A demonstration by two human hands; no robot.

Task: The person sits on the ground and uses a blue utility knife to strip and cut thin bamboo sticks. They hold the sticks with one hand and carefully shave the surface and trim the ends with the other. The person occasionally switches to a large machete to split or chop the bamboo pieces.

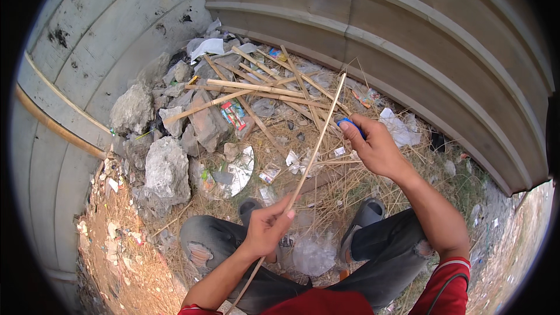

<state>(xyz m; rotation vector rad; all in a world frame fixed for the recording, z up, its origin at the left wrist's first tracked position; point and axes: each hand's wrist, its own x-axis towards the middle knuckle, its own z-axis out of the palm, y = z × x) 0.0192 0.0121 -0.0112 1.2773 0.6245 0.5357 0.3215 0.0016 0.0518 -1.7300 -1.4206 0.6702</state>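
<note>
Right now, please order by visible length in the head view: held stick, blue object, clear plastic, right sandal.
1. Held stick
2. Clear plastic, right sandal: too alike to rank
3. Blue object, partly hidden

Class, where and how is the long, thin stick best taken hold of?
The stick is probably best gripped on its lower part, coming from the near left, as the left hand holds it. It is slender and nearly straight, so it can be pinched crosswise. It slants away and rightward, and the blue object in the right hand is beside its upper part.
</note>
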